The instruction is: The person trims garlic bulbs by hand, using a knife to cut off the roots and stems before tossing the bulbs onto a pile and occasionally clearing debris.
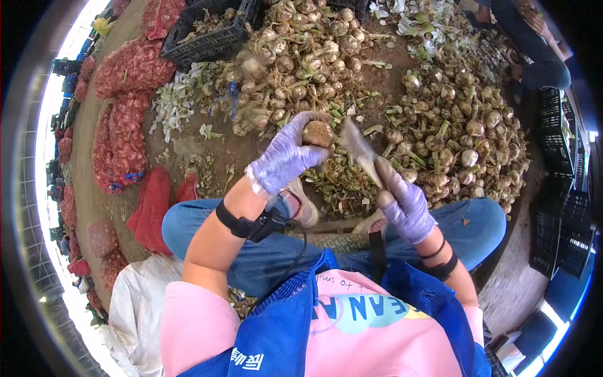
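My left hand (290, 152), in a purple glove, is wrapped round a brownish bulb (318, 134), its root side facing up. To the right, my right hand (404, 204), gloved the same way, grips a knife (361, 151) whose broad blade points up and left towards the bulb. Blade and bulb are apart. Beyond my hands lies a heap of bulbs with stalks (314, 50). A second heap of bulbs (465, 138) is on the right. Cut green and brown trimmings (348, 188) lie on the ground between my feet and the heaps.
Red mesh sacks (122, 135) lie at the left, with a black crate (204, 34) behind them. Black crates (559, 188) are stacked at the right edge. Another person's leg (543, 66) shows at the top right. A white sack (141, 301) lies at the lower left.
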Available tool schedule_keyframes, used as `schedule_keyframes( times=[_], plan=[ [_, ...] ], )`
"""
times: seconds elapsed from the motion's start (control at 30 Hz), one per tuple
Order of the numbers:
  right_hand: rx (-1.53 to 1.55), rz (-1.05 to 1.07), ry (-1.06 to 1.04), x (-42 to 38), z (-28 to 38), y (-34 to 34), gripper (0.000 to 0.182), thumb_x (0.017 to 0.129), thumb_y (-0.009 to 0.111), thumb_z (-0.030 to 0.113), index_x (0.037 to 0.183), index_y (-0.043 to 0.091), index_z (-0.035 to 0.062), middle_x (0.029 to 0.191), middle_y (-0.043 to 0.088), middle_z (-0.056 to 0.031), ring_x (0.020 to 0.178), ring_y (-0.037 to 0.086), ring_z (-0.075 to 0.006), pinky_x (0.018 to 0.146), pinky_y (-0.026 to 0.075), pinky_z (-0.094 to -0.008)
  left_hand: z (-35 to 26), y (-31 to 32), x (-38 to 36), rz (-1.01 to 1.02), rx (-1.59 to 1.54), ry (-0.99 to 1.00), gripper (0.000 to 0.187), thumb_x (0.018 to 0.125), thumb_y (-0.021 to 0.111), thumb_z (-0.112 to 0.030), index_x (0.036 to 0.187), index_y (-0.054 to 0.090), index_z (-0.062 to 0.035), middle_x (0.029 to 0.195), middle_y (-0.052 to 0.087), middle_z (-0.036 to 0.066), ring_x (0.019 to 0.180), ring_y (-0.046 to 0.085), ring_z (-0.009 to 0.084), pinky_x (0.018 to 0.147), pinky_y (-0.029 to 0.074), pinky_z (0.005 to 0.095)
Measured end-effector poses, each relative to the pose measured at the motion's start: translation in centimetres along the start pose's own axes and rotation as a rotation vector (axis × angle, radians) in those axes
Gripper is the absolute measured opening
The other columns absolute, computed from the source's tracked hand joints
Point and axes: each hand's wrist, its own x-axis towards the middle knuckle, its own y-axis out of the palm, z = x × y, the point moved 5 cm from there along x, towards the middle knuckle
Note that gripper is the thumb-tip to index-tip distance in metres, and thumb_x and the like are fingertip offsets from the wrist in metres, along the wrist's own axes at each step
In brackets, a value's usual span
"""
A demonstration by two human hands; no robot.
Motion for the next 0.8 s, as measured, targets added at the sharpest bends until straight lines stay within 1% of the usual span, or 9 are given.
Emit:
schedule_keyframes(
  times=[0.03, 0.1, 0.2, 0.27, 0.3, 0.4, 0.43, 0.63, 0.8],
  plan=[
    [-0.146, -0.021, -0.272, 0.6, 1.1, -0.3, 0.056, 0.092, 0.059, 0.03, 0.142, 0.041, 0.0129, 0.084, 0.065, -0.0166, 0.065, 0.063, -0.0302, 0.061, 0.051, -0.0359, -0.3, 0.1, 0.3, -0.038, 0.018, 0.035, 0.036, 0.086, 0.065, -0.015, 0.119, 0.052, -0.0066, 0.103, 0.062, 0.01, 0.081, 0.065, 0.0226, 0.069, 0.058, 0.0342],
    [-0.24, 0.115, -0.265, -0.2, 5.0, -0.4, 0.056, 0.089, 0.061, 0.028, 0.14, 0.044, 0.0134, 0.077, 0.061, -0.0149, 0.061, 0.06, -0.0304, 0.056, 0.048, -0.0378, 0.7, 1.5, -1.7, 0.001, -0.377, -0.035, 0.03, 0.086, 0.063, -0.007, 0.115, 0.054, -0.0052, 0.097, 0.063, 0.008, 0.081, 0.064, 0.0185, 0.071, 0.058, 0.0323],
    [-0.391, 0.237, -0.292, 1.3, 7.8, -0.7, 0.053, 0.086, 0.062, 0.026, 0.136, 0.049, 0.0139, 0.066, 0.055, -0.0111, 0.056, 0.059, -0.0299, 0.051, 0.046, -0.0395, -0.4, 2.6, -2.0, 0.091, -0.305, 0.11, 0.024, 0.086, 0.062, -0.001, 0.109, 0.057, -0.0037, 0.094, 0.065, 0.005, 0.085, 0.063, 0.0132, 0.077, 0.055, 0.0283],
    [-0.391, 0.316, -0.303, 2.1, 9.2, -0.5, 0.047, 0.086, 0.062, 0.021, 0.131, 0.054, 0.0095, 0.066, 0.059, -0.0104, 0.055, 0.061, -0.0288, 0.052, 0.048, -0.0381, -2.2, 3.3, -3.0, 0.061, 0.041, 0.119, 0.024, 0.086, 0.064, -0.004, 0.109, 0.056, -0.0038, 0.096, 0.065, 0.005, 0.086, 0.064, 0.0134, 0.079, 0.054, 0.0269],
    [-0.419, 0.312, -0.355, 2.4, 9.5, -0.4, 0.047, 0.086, 0.063, 0.021, 0.131, 0.054, 0.0109, 0.062, 0.056, -0.0086, 0.052, 0.061, -0.027, 0.049, 0.047, -0.0371, -3.1, 3.9, -3.3, 0.07, 0.117, 0.087, 0.029, 0.085, 0.065, -0.005, 0.112, 0.054, -0.0038, 0.096, 0.064, 0.004, 0.087, 0.063, 0.0127, 0.08, 0.054, 0.0274],
    [-0.416, 0.33, -0.358, 2.6, 10.0, -0.4, 0.049, 0.085, 0.064, 0.023, 0.132, 0.054, 0.0111, 0.062, 0.056, -0.0088, 0.052, 0.06, -0.0271, 0.05, 0.047, -0.0377, -4.4, 4.6, -4.0, 0.063, 0.22, 0.123, 0.066, 0.065, 0.085, -0.012, 0.12, 0.049, -0.004, 0.097, 0.064, 0.005, 0.089, 0.063, 0.0131, 0.08, 0.054, 0.0286],
    [-0.4, 0.307, -0.376, 2.3, 9.3, -0.1, 0.061, 0.085, 0.062, 0.031, 0.142, 0.043, 0.0218, 0.06, 0.051, -0.0081, 0.047, 0.054, -0.0277, 0.044, 0.042, -0.0389, -4.9, 4.8, -4.2, 0.036, 0.29, 0.072, 0.075, 0.061, 0.089, -0.014, 0.122, 0.048, -0.0044, 0.097, 0.064, 0.004, 0.089, 0.062, 0.0129, 0.08, 0.054, 0.029],
    [-0.409, 0.248, -0.468, 2.0, 9.0, -0.2, 0.063, 0.084, 0.064, 0.031, 0.142, 0.042, 0.0234, 0.059, 0.05, -0.0078, 0.045, 0.053, -0.0276, 0.042, 0.041, -0.0389, -4.3, 5.0, -3.9, 0.085, 0.338, 0.037, 0.076, 0.06, 0.089, -0.014, 0.122, 0.047, -0.0051, 0.097, 0.063, 0.004, 0.09, 0.062, 0.012, 0.08, 0.054, 0.0287],
    [-0.405, 0.261, -0.423, 1.8, 8.4, 0.0, 0.065, 0.082, 0.066, 0.031, 0.142, 0.042, 0.0255, 0.059, 0.05, -0.0076, 0.044, 0.054, -0.0266, 0.041, 0.041, -0.0382, -3.4, 5.1, -4.1, 0.076, 0.249, 0.074, 0.073, 0.062, 0.087, -0.011, 0.123, 0.046, -0.0066, 0.1, 0.062, 0.004, 0.091, 0.061, 0.0124, 0.08, 0.054, 0.029]
  ],
)
